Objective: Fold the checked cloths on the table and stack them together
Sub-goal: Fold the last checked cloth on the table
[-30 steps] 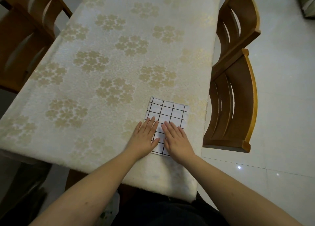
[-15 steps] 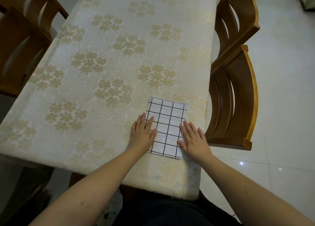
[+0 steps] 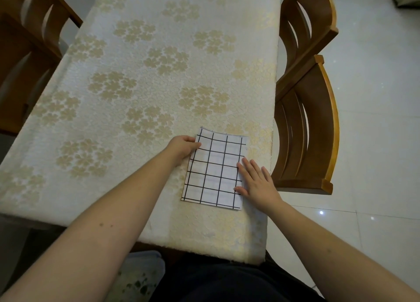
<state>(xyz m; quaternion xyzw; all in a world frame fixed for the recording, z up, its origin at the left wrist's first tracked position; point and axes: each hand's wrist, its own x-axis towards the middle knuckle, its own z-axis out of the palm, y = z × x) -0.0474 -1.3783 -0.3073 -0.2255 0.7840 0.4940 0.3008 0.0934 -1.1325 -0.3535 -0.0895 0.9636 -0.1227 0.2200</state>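
A folded checked cloth lies near the table's right front corner; the left hand pinches its far-left edge, the right hand rests flat, fingers spread, on its right edge.

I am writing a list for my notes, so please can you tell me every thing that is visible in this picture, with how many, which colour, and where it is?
checked cloth: one, white with black grid lines, folded flat near the table's near right corner
tablecloth: one, cream with gold flower clusters, covering the whole table
wooden chairs, right: two, brown, pushed in along the table's right side
wooden chairs, left: at least one, brown, at the table's left side, cut off by the frame
floor: pale glossy tiles, right of the table
left hand: one, fingers curled at the cloth's far left edge
right hand: one, flat and open on the cloth's right edge
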